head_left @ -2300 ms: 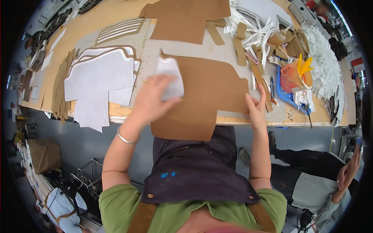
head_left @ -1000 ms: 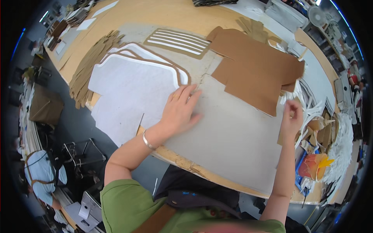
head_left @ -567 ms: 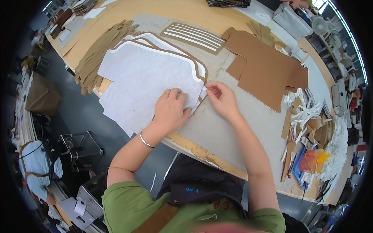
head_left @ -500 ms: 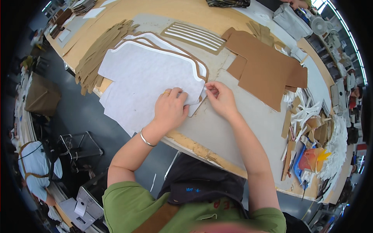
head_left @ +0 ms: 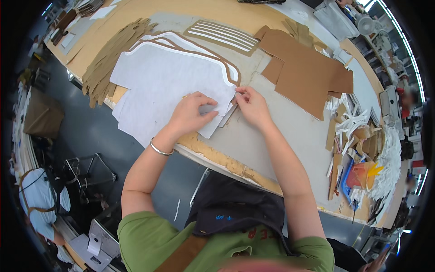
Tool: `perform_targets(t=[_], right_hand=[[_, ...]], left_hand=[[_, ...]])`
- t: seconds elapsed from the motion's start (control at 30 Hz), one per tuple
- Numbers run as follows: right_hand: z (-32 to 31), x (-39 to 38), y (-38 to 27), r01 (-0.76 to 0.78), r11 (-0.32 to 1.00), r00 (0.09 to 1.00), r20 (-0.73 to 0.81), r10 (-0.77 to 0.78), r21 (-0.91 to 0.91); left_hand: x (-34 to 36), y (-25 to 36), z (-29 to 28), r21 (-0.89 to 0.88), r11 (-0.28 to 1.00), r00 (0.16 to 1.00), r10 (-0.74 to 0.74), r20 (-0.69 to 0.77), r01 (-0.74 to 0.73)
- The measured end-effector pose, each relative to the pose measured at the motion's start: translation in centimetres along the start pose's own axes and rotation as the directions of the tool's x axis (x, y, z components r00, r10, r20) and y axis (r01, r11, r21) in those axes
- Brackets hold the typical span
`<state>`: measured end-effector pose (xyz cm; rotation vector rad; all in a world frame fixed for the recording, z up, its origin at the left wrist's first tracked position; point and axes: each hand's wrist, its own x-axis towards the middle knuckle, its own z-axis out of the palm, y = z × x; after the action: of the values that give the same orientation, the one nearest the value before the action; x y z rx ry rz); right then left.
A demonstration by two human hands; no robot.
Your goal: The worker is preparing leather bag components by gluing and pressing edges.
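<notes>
A stack of white-faced panels (head_left: 149, 86) with brown edges lies fanned over the near left of the table. A narrow white strip (head_left: 199, 56) follows the curved far edge of the top panel down to its right corner. There my right hand (head_left: 253, 108) is closed, thumb and forefinger pinched at the strip's end; the fingers hide the exact grip. My left hand (head_left: 192, 113) rests over the panel's lower right part, thumb and fingers apart with nothing between them. A small brown patch of edge shows between the hands.
Brown strips (head_left: 115, 59) are heaped left of the panels. Beyond lies a brown piece with white stripes (head_left: 222, 37). Brown sheets (head_left: 308, 68) lie to the right, near white scraps (head_left: 351, 120) and a red container (head_left: 362, 174). The table's worn front edge (head_left: 217, 158) runs before me.
My left hand has lifted its fingers off the panel and spread thumb from forefinger. The right hand stays pinched at the panel's right corner, slightly farther up the edge. The view has shifted slightly.
</notes>
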<state>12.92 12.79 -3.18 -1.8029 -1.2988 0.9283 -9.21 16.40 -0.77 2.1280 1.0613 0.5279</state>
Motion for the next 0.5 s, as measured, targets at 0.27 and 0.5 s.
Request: perform_targets(t=[0.27,0.5], right_hand=[[0.6,-1.4,-1.4,-0.055,0.997,0.996,0.072,0.051,0.054],[0.6,-1.9,-0.7,-0.167,0.905,0.98,0.164,0.11,0.391]], left_hand=[[-0.7,0.9,1.6,0.323,0.92,0.945,0.283,-0.164,-0.22],[-0.4,0.3,1.0,0.329,0.924,0.958,0.251,-0.135,-0.196]])
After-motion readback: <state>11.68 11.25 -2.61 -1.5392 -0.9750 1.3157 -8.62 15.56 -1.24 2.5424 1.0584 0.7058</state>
